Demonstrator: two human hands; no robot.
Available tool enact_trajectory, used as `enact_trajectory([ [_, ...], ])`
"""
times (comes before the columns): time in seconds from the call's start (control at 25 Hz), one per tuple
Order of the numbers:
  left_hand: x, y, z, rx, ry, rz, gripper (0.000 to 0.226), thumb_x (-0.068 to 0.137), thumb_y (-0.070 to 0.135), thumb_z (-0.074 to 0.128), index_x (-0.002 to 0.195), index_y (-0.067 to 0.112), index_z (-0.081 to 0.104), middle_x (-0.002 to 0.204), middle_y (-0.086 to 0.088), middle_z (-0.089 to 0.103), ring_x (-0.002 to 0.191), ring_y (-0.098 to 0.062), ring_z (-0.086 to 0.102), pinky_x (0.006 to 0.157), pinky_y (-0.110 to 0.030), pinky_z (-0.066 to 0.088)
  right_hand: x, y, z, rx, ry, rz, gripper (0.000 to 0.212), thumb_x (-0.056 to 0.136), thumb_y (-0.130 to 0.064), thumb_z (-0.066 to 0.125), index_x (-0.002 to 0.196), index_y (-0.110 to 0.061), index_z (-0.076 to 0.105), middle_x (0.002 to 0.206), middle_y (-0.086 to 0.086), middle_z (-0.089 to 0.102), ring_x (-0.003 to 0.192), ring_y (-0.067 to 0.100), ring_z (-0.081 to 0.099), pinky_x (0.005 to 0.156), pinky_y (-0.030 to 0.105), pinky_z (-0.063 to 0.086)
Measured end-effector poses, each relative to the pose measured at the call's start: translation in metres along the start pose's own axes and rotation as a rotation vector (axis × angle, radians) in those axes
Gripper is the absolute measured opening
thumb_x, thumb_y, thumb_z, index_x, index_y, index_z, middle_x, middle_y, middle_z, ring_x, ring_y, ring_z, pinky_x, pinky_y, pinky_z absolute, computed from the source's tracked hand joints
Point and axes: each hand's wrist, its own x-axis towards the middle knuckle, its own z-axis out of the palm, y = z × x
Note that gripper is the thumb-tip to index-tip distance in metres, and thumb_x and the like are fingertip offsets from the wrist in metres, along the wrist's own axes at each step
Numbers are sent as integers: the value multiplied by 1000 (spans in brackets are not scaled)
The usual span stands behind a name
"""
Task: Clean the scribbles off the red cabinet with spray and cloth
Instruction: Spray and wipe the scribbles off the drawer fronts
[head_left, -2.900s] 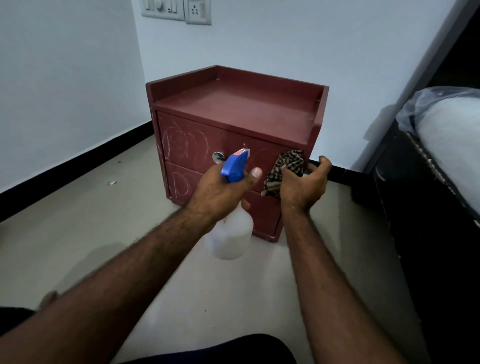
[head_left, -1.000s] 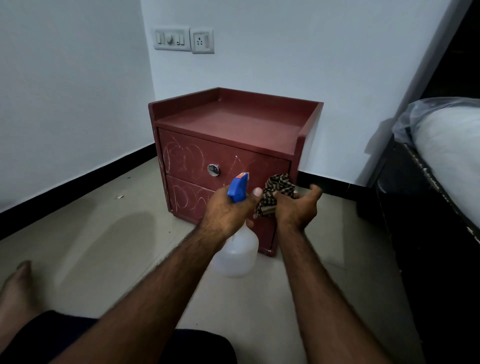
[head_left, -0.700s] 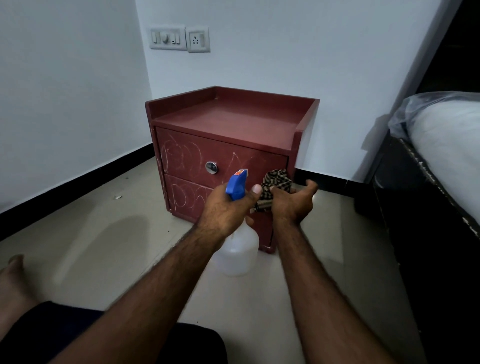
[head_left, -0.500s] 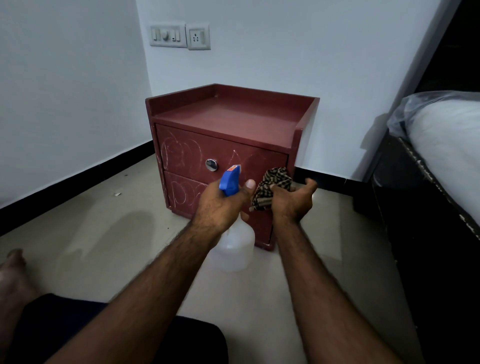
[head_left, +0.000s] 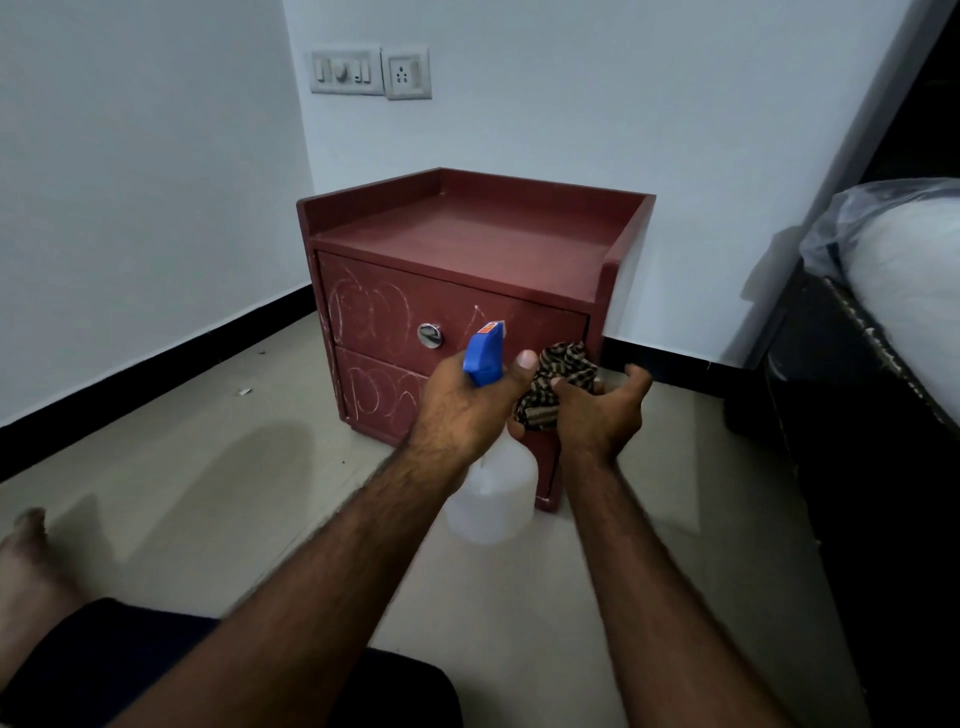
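We gripped the spray bottle (head_left: 493, 499) in our left hand (head_left: 462, 410) at frame centre, its blue nozzle facing the red cabinet (head_left: 467, 234). Our right hand (head_left: 597, 415) clutched the checked cloth (head_left: 561, 374) just beside it. White scribbles (head_left: 369, 317) marked both drawer fronts, centre left.

The red cabinet (head_left: 467, 244) is showing a matt, painted, wood-like surface, smooth on top, with pale chalky scribbles (head_left: 363, 312) dulling its drawer fronts. Its round knob (head_left: 430, 335) is gleaming like polished metal. The spray bottle (head_left: 493, 499) is looking like cloudy, translucent plastic in the body, with an opaque blue plastic head (slightly glossy). The cloth (head_left: 563, 371) is bunching as soft, woven, checked fabric. The floor (head_left: 208, 467) is giving off a faint sheen, smooth like tile, and clear plastic wrap (head_left: 852, 218) is glinting in crinkles.
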Motion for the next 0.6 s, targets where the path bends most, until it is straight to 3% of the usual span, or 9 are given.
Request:
enact_trajectory([
  [0.16,-1,0,-15,-2,-2,35,34,92,47,68,92,14,58,76,4,62,47,5,63,48,-14,49,-1,-8,-4,-9,-12,1,85,67,-17,96,138,-16,49,99,5,67,85,22,66,72,27,52],
  [0.32,0,-3,-38,-11,-4,10,33,90,50,70,94,19,59,85,-3,68,63,-13,71,67,-34,60,-4,-13,0,-27,32,65,84,66,-16,96,136,-16,50,99,6,67,88,26,68,79,35,59],
  [0.48,-2,-6,-64,15,2,7,44,89,53,69,115,18,61,91,-6,70,64,-12,73,62,-29,54,-7,-21,0,10,46,119,83,69,-12,95,138,-15,49,103,7,65,89,23,65,78,32,57],
  [0.6,-3,-10,-83,52,19,7,48,91,52,68,118,13,60,86,2,65,52,2,67,57,-23,49,-7,-25,1,25,74,152,82,69,-9,94,138,-15,50,104,4,61,89,21,61,75,26,49],
])
